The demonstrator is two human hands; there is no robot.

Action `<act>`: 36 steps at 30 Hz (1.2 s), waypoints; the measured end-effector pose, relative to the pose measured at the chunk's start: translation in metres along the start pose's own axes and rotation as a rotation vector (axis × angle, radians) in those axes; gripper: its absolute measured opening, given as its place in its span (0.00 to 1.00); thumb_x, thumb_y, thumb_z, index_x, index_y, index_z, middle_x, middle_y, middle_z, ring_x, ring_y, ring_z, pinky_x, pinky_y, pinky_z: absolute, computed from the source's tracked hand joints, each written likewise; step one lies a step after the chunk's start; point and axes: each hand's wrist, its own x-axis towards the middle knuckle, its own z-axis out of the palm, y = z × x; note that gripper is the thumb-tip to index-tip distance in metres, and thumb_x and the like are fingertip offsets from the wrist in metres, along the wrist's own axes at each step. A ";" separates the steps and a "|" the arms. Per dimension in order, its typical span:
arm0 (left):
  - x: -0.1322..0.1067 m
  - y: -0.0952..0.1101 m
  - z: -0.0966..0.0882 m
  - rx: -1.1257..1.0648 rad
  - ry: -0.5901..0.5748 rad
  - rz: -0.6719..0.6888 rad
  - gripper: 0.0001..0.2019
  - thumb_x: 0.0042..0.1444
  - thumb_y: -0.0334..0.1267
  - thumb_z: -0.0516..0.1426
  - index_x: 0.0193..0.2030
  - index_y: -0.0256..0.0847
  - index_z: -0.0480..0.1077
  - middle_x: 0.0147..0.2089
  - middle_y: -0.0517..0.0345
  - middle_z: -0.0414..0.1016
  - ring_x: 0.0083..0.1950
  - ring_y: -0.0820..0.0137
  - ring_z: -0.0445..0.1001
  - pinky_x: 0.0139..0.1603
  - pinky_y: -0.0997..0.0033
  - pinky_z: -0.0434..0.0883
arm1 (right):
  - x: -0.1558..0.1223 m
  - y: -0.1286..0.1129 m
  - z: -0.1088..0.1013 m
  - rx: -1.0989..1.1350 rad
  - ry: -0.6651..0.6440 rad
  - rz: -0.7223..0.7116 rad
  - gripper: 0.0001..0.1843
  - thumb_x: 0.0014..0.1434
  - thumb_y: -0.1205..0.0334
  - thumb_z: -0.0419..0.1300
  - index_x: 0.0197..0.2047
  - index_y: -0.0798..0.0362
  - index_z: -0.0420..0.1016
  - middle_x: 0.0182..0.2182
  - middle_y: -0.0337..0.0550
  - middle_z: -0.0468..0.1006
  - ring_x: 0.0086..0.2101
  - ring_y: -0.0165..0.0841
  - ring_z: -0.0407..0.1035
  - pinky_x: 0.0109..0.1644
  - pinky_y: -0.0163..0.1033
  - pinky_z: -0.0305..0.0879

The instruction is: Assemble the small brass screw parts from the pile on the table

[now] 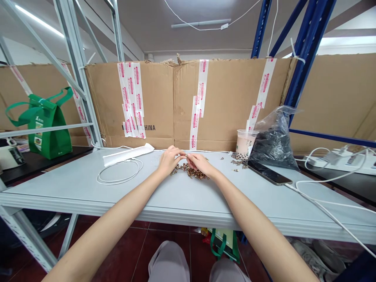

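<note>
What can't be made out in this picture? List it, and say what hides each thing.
All in the head view:
- Whatever sits between the left hand and right hand: too small, partly covered by them.
- Part of the pile of coppery pieces: behind the right hand.
- Printing before "CHINA" on the cardboard: covered by tape.
- White mug: cut off by the left edge.
- Dark contents of the plastic bag: blurred by its plastic.

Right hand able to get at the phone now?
Likely yes: the phone lies on the tabletop, and only a few small metal pieces sit between it and the right hand.
</note>
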 end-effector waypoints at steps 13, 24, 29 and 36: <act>-0.002 0.002 0.002 0.011 -0.034 0.004 0.07 0.54 0.38 0.53 0.33 0.40 0.70 0.33 0.59 0.72 0.38 0.70 0.63 0.38 0.71 0.62 | 0.000 0.002 -0.003 -0.067 0.028 0.020 0.21 0.55 0.46 0.45 0.23 0.55 0.58 0.16 0.33 0.57 0.19 0.24 0.51 0.24 0.31 0.47; -0.002 0.003 -0.001 -0.008 -0.044 -0.028 0.08 0.54 0.40 0.52 0.34 0.40 0.70 0.33 0.58 0.72 0.38 0.70 0.64 0.38 0.71 0.62 | 0.001 0.005 -0.005 0.074 -0.036 0.070 0.18 0.53 0.46 0.49 0.31 0.54 0.59 0.15 0.29 0.52 0.17 0.23 0.46 0.21 0.30 0.41; -0.001 0.002 -0.001 -0.013 -0.043 -0.031 0.08 0.54 0.40 0.52 0.34 0.40 0.71 0.34 0.58 0.72 0.38 0.70 0.64 0.39 0.70 0.62 | -0.001 0.004 -0.003 0.095 -0.049 0.074 0.17 0.54 0.46 0.47 0.31 0.53 0.58 0.15 0.30 0.52 0.17 0.22 0.46 0.20 0.29 0.42; -0.001 0.005 -0.002 -0.016 -0.044 0.000 0.08 0.54 0.38 0.53 0.35 0.40 0.71 0.33 0.57 0.72 0.38 0.70 0.64 0.39 0.70 0.62 | 0.001 0.002 -0.001 0.196 -0.056 0.122 0.21 0.55 0.44 0.45 0.24 0.54 0.56 0.17 0.31 0.48 0.17 0.22 0.42 0.19 0.30 0.39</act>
